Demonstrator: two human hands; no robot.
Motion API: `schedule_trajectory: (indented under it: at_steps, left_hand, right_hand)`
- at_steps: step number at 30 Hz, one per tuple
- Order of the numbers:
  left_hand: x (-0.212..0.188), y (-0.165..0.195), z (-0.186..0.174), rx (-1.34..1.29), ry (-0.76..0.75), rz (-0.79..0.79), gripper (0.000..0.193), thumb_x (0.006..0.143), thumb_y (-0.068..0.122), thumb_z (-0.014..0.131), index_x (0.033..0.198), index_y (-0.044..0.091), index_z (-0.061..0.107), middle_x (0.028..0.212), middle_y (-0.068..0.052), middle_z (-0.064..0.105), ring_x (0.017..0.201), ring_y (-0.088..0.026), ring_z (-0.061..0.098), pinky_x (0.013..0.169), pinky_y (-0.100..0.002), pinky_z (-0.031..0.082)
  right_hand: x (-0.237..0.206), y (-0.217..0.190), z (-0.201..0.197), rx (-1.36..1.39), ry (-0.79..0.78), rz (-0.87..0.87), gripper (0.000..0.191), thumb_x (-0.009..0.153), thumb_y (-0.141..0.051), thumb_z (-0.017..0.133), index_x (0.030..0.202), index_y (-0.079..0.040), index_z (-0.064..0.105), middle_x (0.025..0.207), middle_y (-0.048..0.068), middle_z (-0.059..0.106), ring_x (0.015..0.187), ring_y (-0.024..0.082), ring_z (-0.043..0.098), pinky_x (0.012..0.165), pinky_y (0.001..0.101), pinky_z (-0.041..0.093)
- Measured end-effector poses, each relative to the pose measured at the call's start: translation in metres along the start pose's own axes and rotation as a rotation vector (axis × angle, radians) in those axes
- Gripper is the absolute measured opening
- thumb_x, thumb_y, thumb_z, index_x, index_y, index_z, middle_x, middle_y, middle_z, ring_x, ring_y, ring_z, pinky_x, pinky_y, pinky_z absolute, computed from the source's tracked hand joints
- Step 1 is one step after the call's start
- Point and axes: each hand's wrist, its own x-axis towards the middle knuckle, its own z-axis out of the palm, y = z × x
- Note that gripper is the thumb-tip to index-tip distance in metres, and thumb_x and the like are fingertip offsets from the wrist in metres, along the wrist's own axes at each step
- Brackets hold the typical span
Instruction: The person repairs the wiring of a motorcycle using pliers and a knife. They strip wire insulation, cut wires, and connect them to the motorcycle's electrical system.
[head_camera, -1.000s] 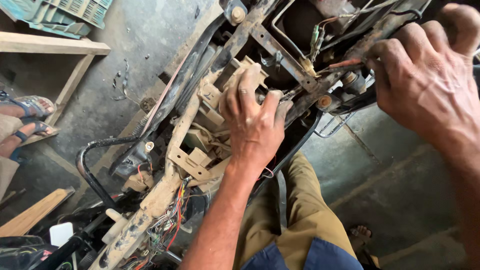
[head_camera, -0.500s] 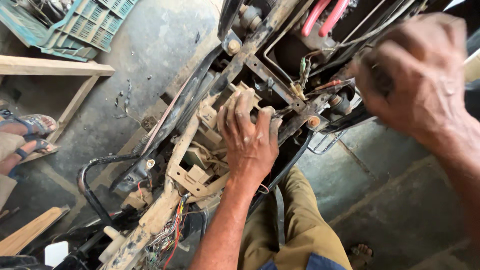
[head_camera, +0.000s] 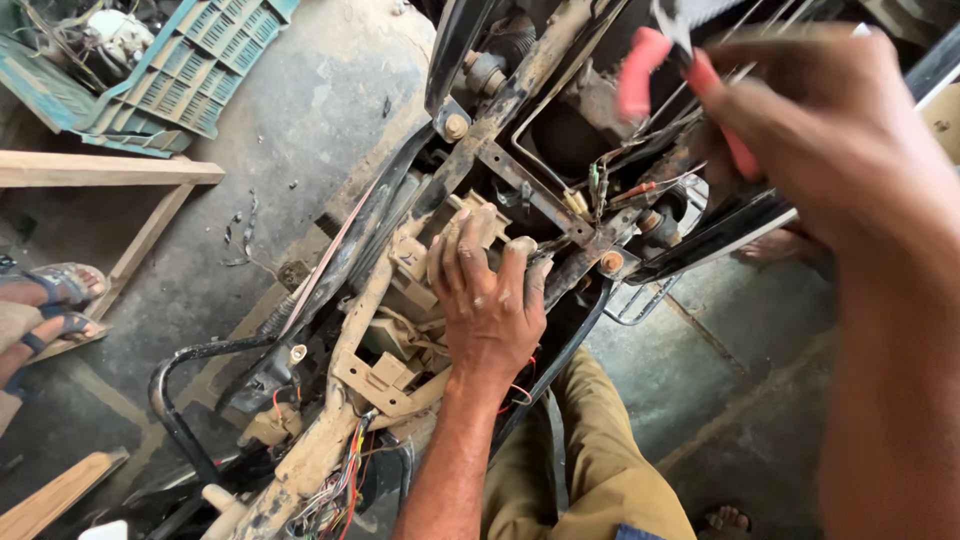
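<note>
While the left hand (head_camera: 490, 305) keeps its place on the mud-caked tan plastic housing (head_camera: 400, 340) in the middle of the stripped, dirt-coated metal motorcycle frame (head_camera: 505, 100), the right hand (head_camera: 830, 140) has risen from the frame's cross member and now sits blurred near the camera. It is closed around the red-handled pliers (head_camera: 650, 70), the fingers curled tight on the handles; the tool's tip is cut off at the picture's edge. The left fingers (head_camera: 455, 250) lie spread and pressed flat on the housing. Judgement: the tool has come off the bolt and wire cluster (head_camera: 610, 205), which stands exposed, while the housing remains steadied. A bundle of coloured wires (head_camera: 335, 490) hangs at the frame's lower end. A teal plastic crate (head_camera: 190, 70) lies on the concrete floor (head_camera: 320, 110), well apart.
</note>
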Motion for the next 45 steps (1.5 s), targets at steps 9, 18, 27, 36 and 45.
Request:
schedule_trajectory:
  at_steps: [9, 18, 27, 36, 45]
  left_hand:
    - [0.031, 0.034, 0.008, -0.366, 0.046, 0.194, 0.024, 0.109, 0.019, 0.068, 0.129, 0.007, 0.066, 0.123, -0.007, 0.07, 0.115, -0.022, 0.065, 0.102, -0.042, 0.049]
    - [0.09, 0.061, 0.022, -0.35, -0.449, 0.067, 0.022, 0.094, 0.021, 0.072, 0.112, 0.008, 0.068, 0.104, -0.011, 0.071, 0.089, -0.028, 0.07, 0.08, -0.045, 0.051]
    - [0.096, 0.066, 0.009, -0.587, -0.511, -0.048, 0.02, 0.094, 0.023, 0.069, 0.11, 0.012, 0.067, 0.108, -0.009, 0.071, 0.096, -0.032, 0.071, 0.081, -0.042, 0.055]
    - [0.107, 0.053, 0.01, -0.549, -0.594, 0.042, 0.02, 0.095, 0.026, 0.067, 0.11, 0.012, 0.066, 0.108, -0.01, 0.07, 0.094, -0.036, 0.07, 0.078, -0.046, 0.054]
    - [0.102, 0.037, 0.017, -0.625, -0.458, 0.083, 0.022, 0.093, 0.026, 0.069, 0.111, 0.012, 0.067, 0.11, -0.01, 0.07, 0.096, -0.038, 0.069, 0.078, -0.048, 0.054]
  right_hand:
    - [-0.155, 0.082, 0.026, 0.987, 0.14, 0.168, 0.06, 0.088, -0.025, 0.071, 0.141, -0.008, 0.05, 0.11, 0.009, 0.056, 0.097, 0.021, 0.053, 0.085, 0.041, 0.045]
    - [-0.197, 0.135, 0.053, 1.682, -0.112, 0.132, 0.06, 0.103, -0.013, 0.068, 0.154, 0.003, 0.038, 0.099, 0.01, 0.05, 0.084, 0.019, 0.047, 0.074, 0.0337, 0.04]
    - [-0.144, 0.127, 0.074, 0.436, 0.054, 0.473, 0.035, 0.101, -0.026, 0.062, 0.125, -0.002, 0.065, 0.092, 0.007, 0.064, 0.079, 0.012, 0.054, 0.068, 0.0301, 0.047]
    - [-0.097, 0.082, 0.045, 0.301, -0.1, 0.414, 0.022, 0.098, -0.022, 0.059, 0.105, -0.002, 0.062, 0.078, 0.005, 0.063, 0.071, 0.016, 0.06, 0.061, 0.0369, 0.055]
    - [-0.071, 0.045, 0.033, -0.307, -0.131, 0.346, 0.036, 0.097, -0.032, 0.065, 0.09, 0.001, 0.053, 0.069, 0.023, 0.065, 0.068, 0.037, 0.063, 0.062, 0.0486, 0.048]
